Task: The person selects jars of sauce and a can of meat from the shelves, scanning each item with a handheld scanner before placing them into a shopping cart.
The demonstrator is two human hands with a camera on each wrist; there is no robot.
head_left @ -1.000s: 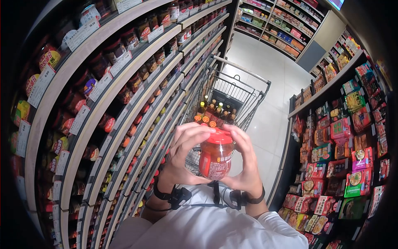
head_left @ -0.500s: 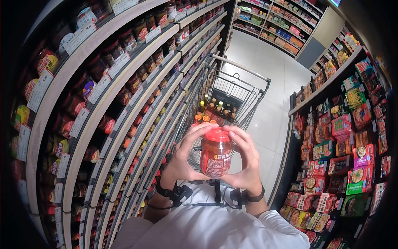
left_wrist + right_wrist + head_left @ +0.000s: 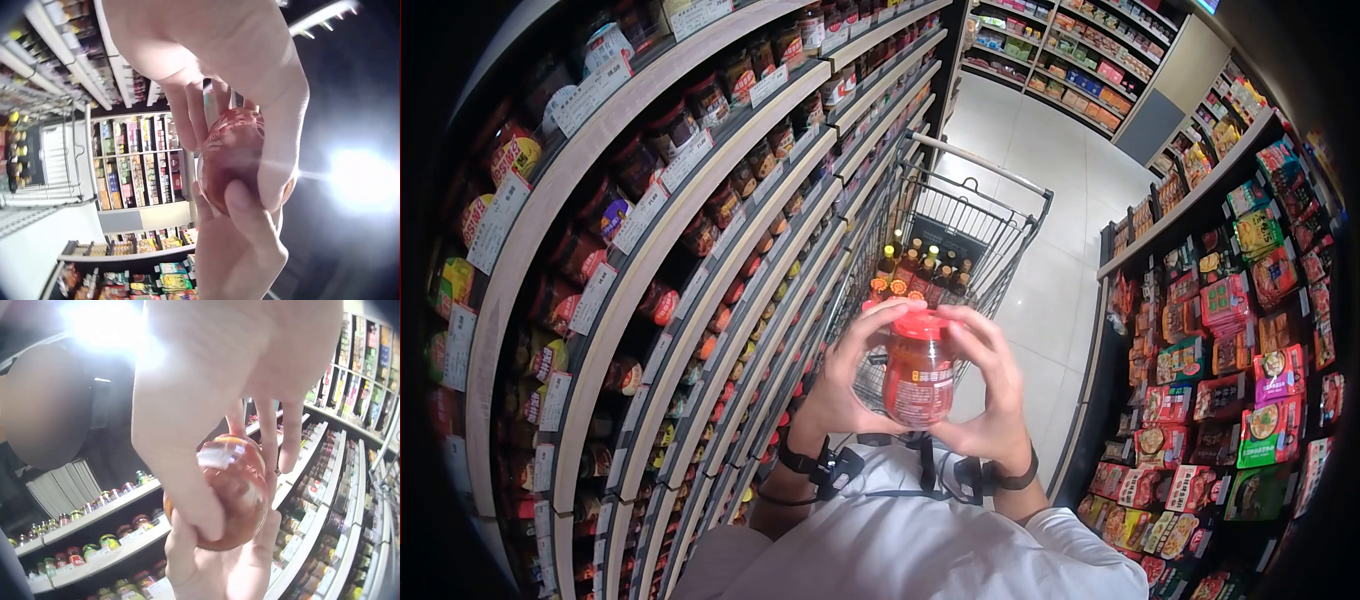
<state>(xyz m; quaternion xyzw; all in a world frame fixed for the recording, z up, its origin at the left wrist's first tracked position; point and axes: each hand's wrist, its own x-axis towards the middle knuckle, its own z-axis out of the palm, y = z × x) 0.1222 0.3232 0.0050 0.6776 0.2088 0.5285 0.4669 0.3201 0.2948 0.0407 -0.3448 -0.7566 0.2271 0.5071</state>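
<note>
A clear jar (image 3: 918, 380) with a red lid and reddish contents is held upright in front of the chest in the head view. My left hand (image 3: 847, 375) grips it from the left and my right hand (image 3: 992, 385) from the right, fingertips at the lid and thumbs near the base. In the left wrist view the jar's underside (image 3: 234, 162) shows between both hands, the thumbs pressed on it. The right wrist view shows the jar (image 3: 234, 494) from below, with the thumbs at its base.
A wire shopping cart (image 3: 975, 190) holding several bottles (image 3: 930, 262) stands beyond the hands. Shelves of jars (image 3: 700, 160) line the left side. Packaged foods (image 3: 1200, 400) fill a display on the right, and pale floor tiles (image 3: 1050, 250) run between.
Both hands and the jar have moved slightly down since a second ago, and the jar's label has turned a little. The grip remains on both sides.
</note>
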